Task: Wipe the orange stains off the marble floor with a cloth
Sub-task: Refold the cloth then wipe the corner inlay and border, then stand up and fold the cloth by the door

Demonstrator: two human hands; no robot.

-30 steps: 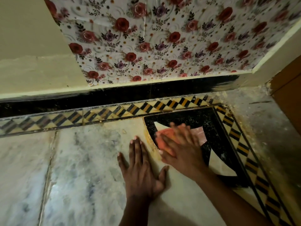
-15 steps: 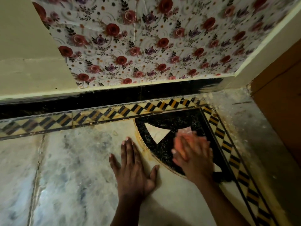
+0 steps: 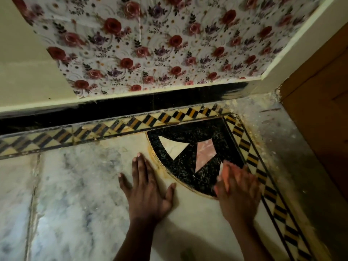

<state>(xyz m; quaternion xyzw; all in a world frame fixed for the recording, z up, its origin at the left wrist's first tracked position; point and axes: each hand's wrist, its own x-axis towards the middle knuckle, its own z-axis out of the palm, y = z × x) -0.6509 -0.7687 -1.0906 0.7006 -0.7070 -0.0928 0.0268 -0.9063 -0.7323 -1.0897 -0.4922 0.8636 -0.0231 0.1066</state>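
Fingers (image 3: 243,174) of right hand (image 3: 238,193) pressing flat on orange cloth (image 3: 226,175), now swept right across black inlay (image 3: 186,166); left hand (image 3: 148,189) still splayed, orange stains (image 3: 153,157) remaining along curved edge.

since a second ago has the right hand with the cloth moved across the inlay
Yes. The right hand, pressing the orange cloth, slid right, from the curved left edge of the black inlay to its right side by the striped border.

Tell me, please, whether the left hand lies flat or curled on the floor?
Flat: the left hand rests palm down on the marble floor, fingers straight and spread.
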